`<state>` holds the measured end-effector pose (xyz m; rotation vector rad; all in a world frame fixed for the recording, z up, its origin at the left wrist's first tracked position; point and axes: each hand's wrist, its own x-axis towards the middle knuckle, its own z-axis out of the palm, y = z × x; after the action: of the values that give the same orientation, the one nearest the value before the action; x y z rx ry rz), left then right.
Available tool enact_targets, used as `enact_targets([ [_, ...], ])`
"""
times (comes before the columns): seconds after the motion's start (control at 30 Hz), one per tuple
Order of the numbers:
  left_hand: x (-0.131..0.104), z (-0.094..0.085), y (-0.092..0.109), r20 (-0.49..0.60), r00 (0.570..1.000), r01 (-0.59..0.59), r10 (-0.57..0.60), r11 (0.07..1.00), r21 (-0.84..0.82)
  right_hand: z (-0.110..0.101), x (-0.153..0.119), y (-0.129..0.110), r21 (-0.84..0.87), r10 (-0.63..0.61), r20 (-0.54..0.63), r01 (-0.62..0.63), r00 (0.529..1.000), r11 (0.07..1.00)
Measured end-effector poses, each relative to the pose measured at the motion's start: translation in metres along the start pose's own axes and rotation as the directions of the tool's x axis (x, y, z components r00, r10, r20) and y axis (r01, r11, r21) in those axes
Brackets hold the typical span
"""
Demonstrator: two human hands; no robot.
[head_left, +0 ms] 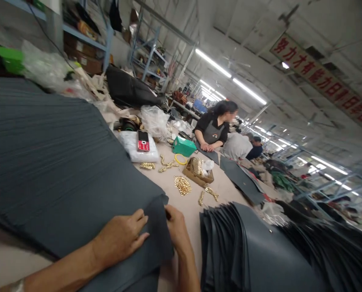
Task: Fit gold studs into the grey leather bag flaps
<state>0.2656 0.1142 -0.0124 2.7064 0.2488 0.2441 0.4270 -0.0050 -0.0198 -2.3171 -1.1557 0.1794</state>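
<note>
My left hand (121,236) rests on a dark grey-blue leather-like panel (155,247), fingers slightly bent and thumb apart from them. At the panel's right edge, my right hand (177,227) is closed, thumb and fingers pinching that edge; the fingertips are partly hidden. A wide, fanned stack of the same dark panels (47,162) spreads to the left of my hands. Just beyond them on the table lies a pile of small gold-coloured metal pieces (183,185). Short gold chain-like strips (168,164) lie behind it.
Another stack of dark panels (223,247) stands to the right. Farther back are a cardboard tray (199,178), a yellow ring (181,159), a green box (183,146) and a red phone (143,141) on a white plastic packet. A person (213,129) sits across the table.
</note>
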Motion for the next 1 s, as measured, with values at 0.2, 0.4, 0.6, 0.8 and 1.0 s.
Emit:
enact_targets([
  [0.2, -0.002, -0.003, 0.003, 0.069, 0.998, -0.010, 0.009, 1.000, 0.013, -0.038, 0.033, 0.022, -0.261, 0.217, -0.177, -0.258, 0.960, 0.930],
  [0.4, -0.003, -0.006, -0.001, 0.071, 0.997, 0.006, -0.002, 0.999, -0.047, -0.028, 0.059, 0.029, -0.498, 0.239, -0.168, -0.292, 0.956, 0.817],
  [0.6, -0.006, -0.008, -0.003, 0.061, 0.998, 0.004, 0.000, 0.998, -0.058, -0.021, 0.069, 0.031, -0.554, 0.258, -0.153, -0.300, 0.954, 0.777],
  [0.8, -0.014, -0.014, 0.001, 0.072, 0.997, 0.005, -0.004, 1.000, -0.019, -0.035, 0.063, 0.021, -0.393, 0.258, -0.144, -0.295, 0.955, 0.871],
  [1.0, -0.017, -0.016, 0.001, 0.061, 0.998, -0.006, 0.007, 1.000, -0.009, -0.022, 0.017, -0.026, 0.326, 0.163, 0.141, -0.201, 0.976, 0.924],
])
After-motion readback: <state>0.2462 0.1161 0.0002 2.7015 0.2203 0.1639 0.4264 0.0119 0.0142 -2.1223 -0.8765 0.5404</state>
